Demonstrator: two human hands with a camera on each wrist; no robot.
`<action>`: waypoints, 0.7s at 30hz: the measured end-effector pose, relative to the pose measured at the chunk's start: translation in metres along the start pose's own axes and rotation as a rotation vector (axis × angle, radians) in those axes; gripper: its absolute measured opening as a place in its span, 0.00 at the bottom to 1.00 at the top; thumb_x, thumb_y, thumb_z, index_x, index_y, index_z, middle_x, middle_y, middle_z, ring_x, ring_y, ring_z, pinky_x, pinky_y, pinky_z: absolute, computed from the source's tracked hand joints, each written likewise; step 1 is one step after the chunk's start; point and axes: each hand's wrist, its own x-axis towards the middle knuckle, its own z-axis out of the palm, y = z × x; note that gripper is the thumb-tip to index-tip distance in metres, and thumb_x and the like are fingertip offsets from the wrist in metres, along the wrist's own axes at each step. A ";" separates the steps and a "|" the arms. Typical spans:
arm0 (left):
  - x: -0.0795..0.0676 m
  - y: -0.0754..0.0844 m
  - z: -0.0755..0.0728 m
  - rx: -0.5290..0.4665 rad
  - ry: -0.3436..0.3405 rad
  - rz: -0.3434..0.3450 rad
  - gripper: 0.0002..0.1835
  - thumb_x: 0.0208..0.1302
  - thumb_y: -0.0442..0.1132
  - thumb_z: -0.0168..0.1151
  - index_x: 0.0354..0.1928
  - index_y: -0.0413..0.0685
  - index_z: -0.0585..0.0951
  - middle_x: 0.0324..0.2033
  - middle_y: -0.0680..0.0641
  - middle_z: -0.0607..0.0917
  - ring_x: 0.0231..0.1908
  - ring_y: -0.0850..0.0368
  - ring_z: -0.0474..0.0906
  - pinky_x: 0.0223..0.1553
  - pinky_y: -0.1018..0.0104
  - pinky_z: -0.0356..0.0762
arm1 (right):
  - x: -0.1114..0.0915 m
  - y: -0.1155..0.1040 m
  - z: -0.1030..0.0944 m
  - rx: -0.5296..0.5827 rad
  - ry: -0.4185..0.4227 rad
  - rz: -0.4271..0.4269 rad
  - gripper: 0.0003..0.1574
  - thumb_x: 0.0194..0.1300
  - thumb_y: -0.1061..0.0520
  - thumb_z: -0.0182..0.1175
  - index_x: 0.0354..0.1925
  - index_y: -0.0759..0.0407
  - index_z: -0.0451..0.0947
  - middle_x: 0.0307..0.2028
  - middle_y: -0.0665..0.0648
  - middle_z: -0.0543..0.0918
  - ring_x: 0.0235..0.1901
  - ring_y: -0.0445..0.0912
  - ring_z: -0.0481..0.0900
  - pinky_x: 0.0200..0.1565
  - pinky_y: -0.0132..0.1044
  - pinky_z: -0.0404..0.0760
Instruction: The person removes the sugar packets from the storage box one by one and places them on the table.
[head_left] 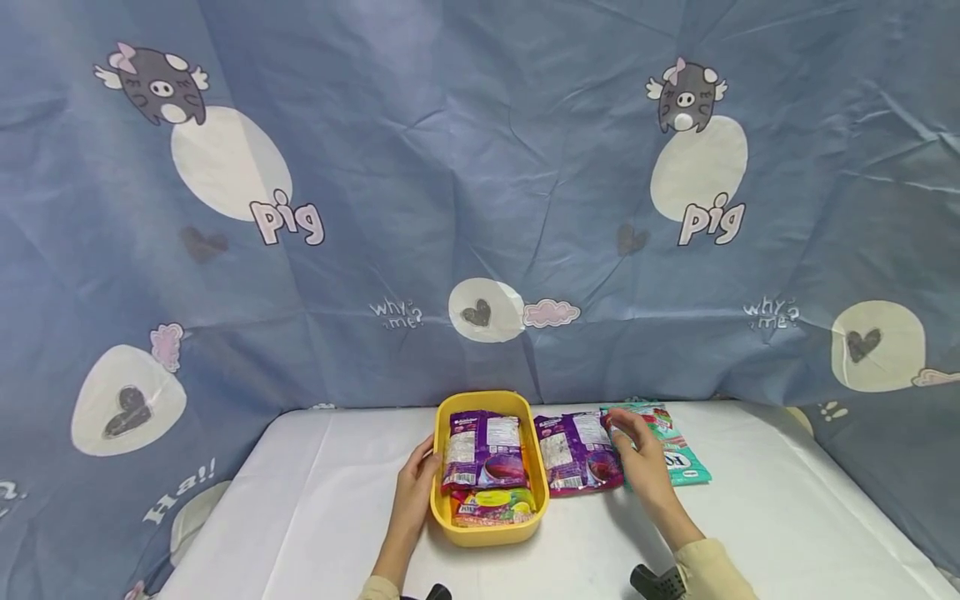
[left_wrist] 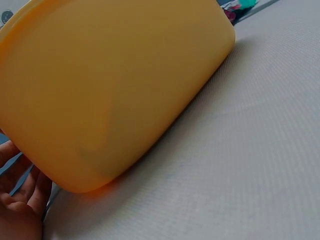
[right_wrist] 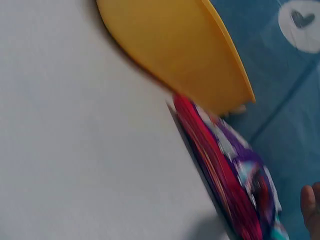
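Note:
A yellow plastic bin (head_left: 491,536) stands on the white table. Inside it a purple candy bag (head_left: 501,437) lies over a red-and-yellow candy bag (head_left: 493,507). My left hand (head_left: 414,482) rests against the bin's left wall; in the left wrist view its fingers (left_wrist: 37,192) touch the bin's outside. A second purple candy bag (head_left: 573,450) lies flat just right of the bin. Over that bag's right edge is my right hand (head_left: 640,454), its fingers slightly bent. In the right wrist view the thumb (right_wrist: 309,205) appears apart from the purple bag (right_wrist: 237,160).
A teal candy bag (head_left: 686,462) lies to the right, partly behind the right hand. The white table (head_left: 300,517) meets a blue printed curtain (head_left: 360,358) along its back edge. Black wrist devices (head_left: 658,582) show at the bottom.

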 end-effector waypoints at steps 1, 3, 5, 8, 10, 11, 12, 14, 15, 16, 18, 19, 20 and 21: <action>0.000 0.000 0.000 0.002 0.000 -0.004 0.21 0.63 0.48 0.49 0.59 0.61 0.67 0.59 0.49 0.70 0.56 0.53 0.69 0.59 0.56 0.65 | -0.002 -0.002 0.005 0.021 -0.005 -0.009 0.22 0.64 0.61 0.45 0.57 0.56 0.64 0.57 0.57 0.70 0.59 0.48 0.65 0.47 0.15 0.67; 0.000 -0.001 0.000 0.004 0.000 -0.007 0.21 0.63 0.48 0.49 0.59 0.63 0.67 0.58 0.49 0.71 0.55 0.53 0.70 0.58 0.56 0.66 | -0.006 -0.007 0.014 0.068 -0.025 -0.020 0.21 0.63 0.63 0.46 0.56 0.56 0.65 0.56 0.57 0.70 0.59 0.48 0.66 0.48 0.16 0.68; -0.001 -0.001 0.000 0.006 0.005 -0.009 0.21 0.63 0.48 0.49 0.58 0.63 0.68 0.57 0.49 0.72 0.54 0.53 0.70 0.57 0.56 0.67 | -0.010 -0.012 0.022 0.103 -0.055 -0.017 0.21 0.63 0.63 0.47 0.55 0.56 0.65 0.56 0.55 0.70 0.59 0.48 0.66 0.48 0.18 0.70; -0.002 -0.001 0.000 0.014 0.007 -0.002 0.21 0.63 0.48 0.49 0.59 0.62 0.68 0.57 0.49 0.72 0.54 0.53 0.71 0.57 0.56 0.67 | -0.015 -0.019 0.032 0.165 -0.095 -0.011 0.20 0.63 0.64 0.46 0.55 0.56 0.66 0.57 0.55 0.69 0.59 0.48 0.65 0.49 0.22 0.72; -0.002 -0.001 0.000 0.022 0.002 0.006 0.21 0.63 0.48 0.49 0.59 0.61 0.67 0.57 0.48 0.72 0.54 0.52 0.71 0.57 0.56 0.67 | -0.017 -0.024 0.038 0.218 -0.119 -0.019 0.20 0.63 0.64 0.46 0.55 0.58 0.65 0.57 0.56 0.69 0.59 0.49 0.65 0.52 0.27 0.73; -0.002 0.000 0.000 0.022 -0.003 0.009 0.22 0.63 0.49 0.48 0.59 0.61 0.67 0.58 0.48 0.71 0.54 0.52 0.70 0.57 0.56 0.67 | -0.018 -0.027 0.040 0.238 -0.127 -0.028 0.20 0.63 0.64 0.46 0.55 0.59 0.65 0.57 0.58 0.69 0.59 0.49 0.65 0.52 0.29 0.73; -0.001 0.000 0.000 0.024 -0.006 0.015 0.22 0.63 0.49 0.48 0.60 0.60 0.67 0.58 0.47 0.71 0.54 0.52 0.70 0.57 0.57 0.67 | -0.019 -0.029 0.042 0.256 -0.139 -0.032 0.20 0.64 0.64 0.46 0.55 0.59 0.65 0.57 0.58 0.69 0.59 0.50 0.65 0.52 0.30 0.74; 0.000 0.001 0.000 0.019 -0.010 0.025 0.23 0.63 0.49 0.49 0.60 0.59 0.66 0.58 0.46 0.71 0.54 0.52 0.70 0.57 0.58 0.67 | -0.020 -0.034 0.047 0.278 -0.168 -0.035 0.20 0.64 0.63 0.47 0.55 0.59 0.65 0.56 0.57 0.69 0.59 0.51 0.65 0.52 0.32 0.74; 0.000 0.001 -0.001 0.016 -0.012 0.026 0.23 0.63 0.49 0.49 0.60 0.59 0.66 0.58 0.47 0.71 0.54 0.52 0.70 0.57 0.59 0.67 | -0.020 -0.036 0.049 0.288 -0.186 -0.037 0.21 0.64 0.63 0.47 0.55 0.59 0.65 0.56 0.57 0.69 0.59 0.52 0.65 0.52 0.33 0.74; 0.000 0.001 -0.001 0.014 -0.013 0.030 0.23 0.62 0.49 0.49 0.60 0.58 0.67 0.58 0.46 0.71 0.54 0.52 0.70 0.57 0.60 0.67 | -0.021 -0.039 0.051 0.285 -0.202 -0.032 0.21 0.64 0.62 0.47 0.56 0.59 0.65 0.56 0.56 0.69 0.59 0.53 0.65 0.52 0.32 0.74; 0.000 0.002 -0.001 0.010 -0.014 0.024 0.23 0.62 0.49 0.50 0.60 0.58 0.67 0.58 0.46 0.71 0.54 0.52 0.71 0.56 0.62 0.67 | -0.022 -0.043 0.055 0.290 -0.238 -0.026 0.21 0.64 0.61 0.47 0.56 0.57 0.65 0.56 0.55 0.69 0.59 0.55 0.65 0.52 0.34 0.75; 0.000 0.002 -0.001 0.010 -0.014 0.020 0.23 0.62 0.49 0.50 0.60 0.58 0.67 0.58 0.46 0.71 0.54 0.52 0.71 0.56 0.62 0.67 | -0.022 -0.045 0.058 0.294 -0.256 -0.024 0.21 0.64 0.61 0.48 0.56 0.56 0.65 0.56 0.56 0.69 0.59 0.56 0.65 0.52 0.35 0.75; 0.000 0.002 -0.002 0.013 -0.014 0.018 0.23 0.62 0.50 0.50 0.60 0.58 0.67 0.58 0.46 0.71 0.54 0.52 0.71 0.56 0.62 0.67 | -0.023 -0.048 0.060 0.295 -0.273 -0.024 0.22 0.64 0.60 0.48 0.56 0.55 0.65 0.56 0.56 0.69 0.58 0.56 0.65 0.52 0.37 0.75; 0.000 0.002 -0.002 0.018 -0.013 0.013 0.23 0.62 0.50 0.49 0.60 0.58 0.67 0.58 0.46 0.71 0.54 0.52 0.71 0.56 0.61 0.67 | -0.023 -0.050 0.063 0.291 -0.291 -0.024 0.21 0.64 0.59 0.48 0.56 0.53 0.65 0.56 0.56 0.69 0.58 0.56 0.66 0.52 0.38 0.74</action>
